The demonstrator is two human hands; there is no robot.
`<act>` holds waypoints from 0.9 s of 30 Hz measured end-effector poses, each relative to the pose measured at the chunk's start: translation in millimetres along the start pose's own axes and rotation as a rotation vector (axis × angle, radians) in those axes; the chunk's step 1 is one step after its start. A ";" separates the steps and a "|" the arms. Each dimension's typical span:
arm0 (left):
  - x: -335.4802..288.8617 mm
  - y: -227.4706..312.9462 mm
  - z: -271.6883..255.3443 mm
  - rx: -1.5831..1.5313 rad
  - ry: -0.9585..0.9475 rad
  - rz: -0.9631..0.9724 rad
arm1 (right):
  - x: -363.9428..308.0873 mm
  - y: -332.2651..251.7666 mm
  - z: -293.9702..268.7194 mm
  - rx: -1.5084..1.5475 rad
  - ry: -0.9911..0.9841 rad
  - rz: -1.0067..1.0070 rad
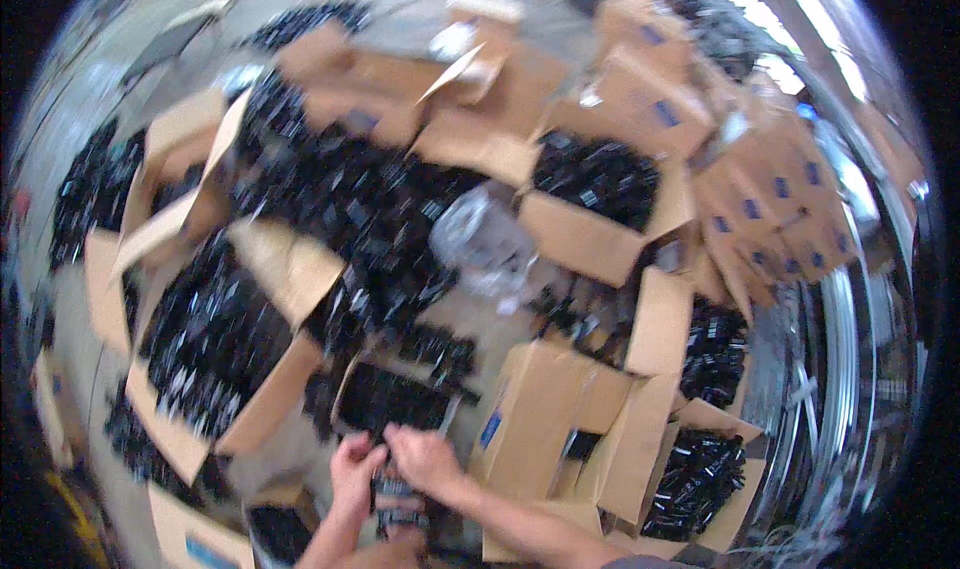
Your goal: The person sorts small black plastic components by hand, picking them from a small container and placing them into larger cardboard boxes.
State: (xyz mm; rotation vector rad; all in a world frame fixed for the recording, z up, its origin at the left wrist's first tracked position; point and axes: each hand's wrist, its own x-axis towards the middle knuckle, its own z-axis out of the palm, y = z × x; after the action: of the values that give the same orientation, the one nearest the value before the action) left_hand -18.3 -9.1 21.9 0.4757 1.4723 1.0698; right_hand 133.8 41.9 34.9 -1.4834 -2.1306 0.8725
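Note:
My left hand (pixel 352 472) and my right hand (pixel 424 461) are close together at the lower middle, thumbs and fingertips drawn in. Both look closed, and motion blur hides what sits in their fingers. Just beyond them is a small open container (pixel 392 397) with dark contents. Below the hands lie dark pieces with grey bands (pixel 400 504). A heap of small black parts (pixel 350 199) spreads over the floor farther out.
Open cardboard boxes of black parts stand left (pixel 215 339), far right (pixel 597 184) and near right (pixel 697 479). A folded-open carton (pixel 540 419) is right of my hands. A clear plastic bag (pixel 482 239) lies by the heap. Long metal profiles (pixel 850 349) run along the right.

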 end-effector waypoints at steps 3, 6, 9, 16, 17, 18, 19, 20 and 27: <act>-0.1 -10.0 -6.2 -0.163 0.017 -0.105 | -1.4 -1.4 -17.9 0.153 -0.076 0.267; 0.5 -17.4 -22.1 -0.268 0.304 -0.055 | -17.4 38.8 -9.8 0.332 -0.006 0.479; -4.0 9.1 -70.0 -0.430 0.572 0.132 | -12.7 46.8 -8.9 0.437 0.026 0.592; -18.8 63.4 -255.5 -0.272 0.975 0.585 | 13.3 60.9 -23.5 0.506 0.080 0.546; -14.9 58.3 -266.2 -0.345 1.023 0.593 | 19.0 66.4 -24.8 0.383 0.144 0.519; -9.1 56.2 -267.8 -0.315 1.051 0.504 | 24.7 73.8 -29.5 0.278 0.200 0.512; -1.7 57.2 -244.1 -0.292 1.026 0.441 | 29.2 73.8 -41.0 0.232 0.297 0.481; 5.1 56.7 -213.0 -0.217 0.965 0.409 | 31.3 94.3 -46.6 0.165 0.371 0.440; 11.8 43.7 -55.8 0.085 0.408 0.320 | 84.7 147.0 -40.9 -0.253 0.088 0.777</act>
State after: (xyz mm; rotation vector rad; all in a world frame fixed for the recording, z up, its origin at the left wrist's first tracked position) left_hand -85.4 3.0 44.7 0.5915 1.8465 1.4217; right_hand 230.2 167.3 -38.8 -2.5001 -1.6256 0.7545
